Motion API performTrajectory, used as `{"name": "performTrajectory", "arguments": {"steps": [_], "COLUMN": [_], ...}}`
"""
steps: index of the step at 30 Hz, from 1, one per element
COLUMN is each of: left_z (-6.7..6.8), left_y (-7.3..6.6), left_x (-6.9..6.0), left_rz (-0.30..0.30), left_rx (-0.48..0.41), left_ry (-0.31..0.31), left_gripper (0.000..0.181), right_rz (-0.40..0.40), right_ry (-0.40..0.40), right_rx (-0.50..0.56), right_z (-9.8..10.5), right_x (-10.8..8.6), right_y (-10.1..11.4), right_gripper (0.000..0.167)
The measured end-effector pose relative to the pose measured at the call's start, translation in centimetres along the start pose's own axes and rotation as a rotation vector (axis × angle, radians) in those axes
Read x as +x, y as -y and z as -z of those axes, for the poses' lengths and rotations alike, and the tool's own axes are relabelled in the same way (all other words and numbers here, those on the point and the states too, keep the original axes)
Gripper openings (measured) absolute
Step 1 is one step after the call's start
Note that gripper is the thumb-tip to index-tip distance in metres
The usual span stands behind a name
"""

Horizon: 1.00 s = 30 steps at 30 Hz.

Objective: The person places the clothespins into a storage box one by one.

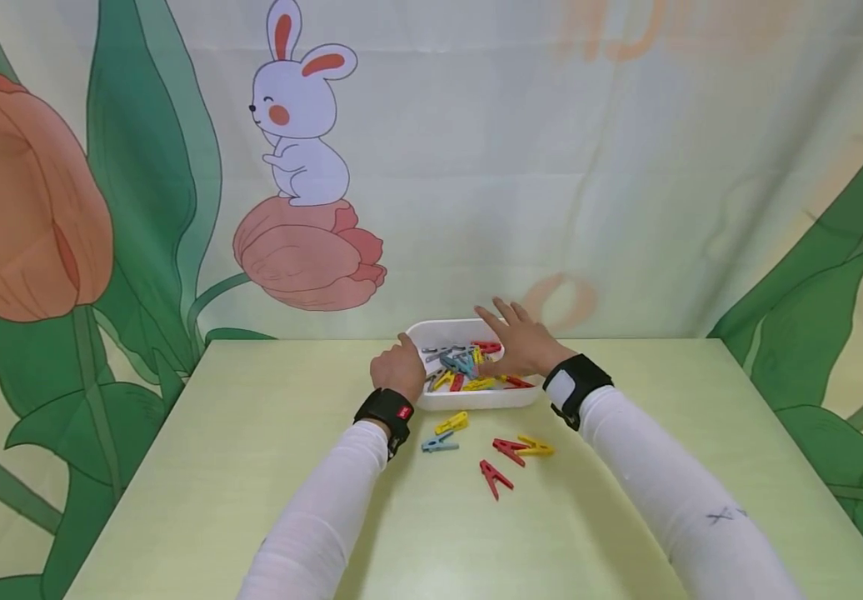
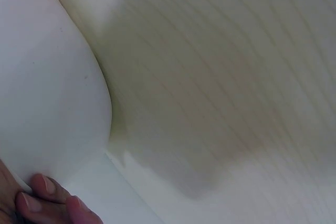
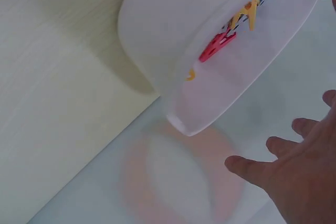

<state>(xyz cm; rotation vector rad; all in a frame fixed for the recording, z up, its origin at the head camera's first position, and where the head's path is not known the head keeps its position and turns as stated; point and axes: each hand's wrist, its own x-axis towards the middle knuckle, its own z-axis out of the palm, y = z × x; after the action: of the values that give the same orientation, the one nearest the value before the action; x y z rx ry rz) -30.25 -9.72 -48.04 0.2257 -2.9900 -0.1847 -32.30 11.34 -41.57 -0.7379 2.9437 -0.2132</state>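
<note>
A white plastic box (image 1: 480,401) stands near the table's far edge, holding several small clothespins (image 1: 459,365) in red, yellow, blue and grey. My left hand (image 1: 398,368) grips the box's left end, and in the left wrist view its curled fingers (image 2: 47,203) show at the white wall. Over the box's right side is my right hand (image 1: 525,343), its fingers spread and apparently holding nothing. The right wrist view shows those straight fingers (image 3: 247,170) apart from the rim, with a red clothespin (image 3: 218,45) inside the box.
In front of the box, a yellow clothespin (image 1: 451,422), a blue clothespin (image 1: 441,443) and several red and yellow ones, including a red clothespin (image 1: 495,478), lie on the pale table (image 1: 251,467). A printed curtain (image 1: 461,167) hangs right behind the table.
</note>
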Motion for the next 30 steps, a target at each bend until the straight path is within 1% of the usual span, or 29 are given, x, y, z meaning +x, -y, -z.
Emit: {"name": "performTrajectory", "arguments": {"steps": [1,3,8,10,14,18,21,24,30], "left_z": [0.0,0.1,0.4,0.5,0.9,0.7,0.6,0.4,0.0], "left_y": [0.0,-0.1,-0.2,-0.2,-0.3,-0.2,-0.1,-0.1,-0.1], "left_x": [0.0,0.0,0.1,0.1,0.0,0.0,0.0,-0.1,-0.2], "left_rz": [-0.001,0.000,-0.001,-0.002,0.004,0.004,-0.001,-0.002,-0.006], "left_rx": [-0.001,-0.003,-0.011,-0.010,-0.005,-0.007,-0.018,-0.028,-0.022], "left_ry": [-0.001,0.000,-0.002,-0.012,-0.020,-0.026,-0.032,-0.031,-0.036], "left_gripper": [0.055,0.056,0.054,0.053,0.052,0.052,0.052,0.052,0.051], "right_rz": [-0.014,-0.016,0.012,0.023,0.067,0.125,0.167,0.201,0.228], "right_ry": [0.012,0.021,0.010,0.000,-0.036,-0.083,-0.100,-0.091,-0.057], "right_rx": [0.004,0.003,0.011,0.008,0.004,0.018,0.004,-0.031,-0.060], "right_z": [-0.1,-0.3,-0.1,0.0,0.5,0.9,0.8,0.3,-1.0], "right_x": [-0.1,-0.4,-1.2,-1.6,-2.7,-4.0,-5.0,-5.9,-7.8], "right_y": [-0.2,-0.4,-0.6,-0.5,-0.1,0.5,1.1,1.5,2.0], "right_gripper": [0.103,0.106,0.105,0.105,0.104,0.103,0.103,0.104,0.106]}}
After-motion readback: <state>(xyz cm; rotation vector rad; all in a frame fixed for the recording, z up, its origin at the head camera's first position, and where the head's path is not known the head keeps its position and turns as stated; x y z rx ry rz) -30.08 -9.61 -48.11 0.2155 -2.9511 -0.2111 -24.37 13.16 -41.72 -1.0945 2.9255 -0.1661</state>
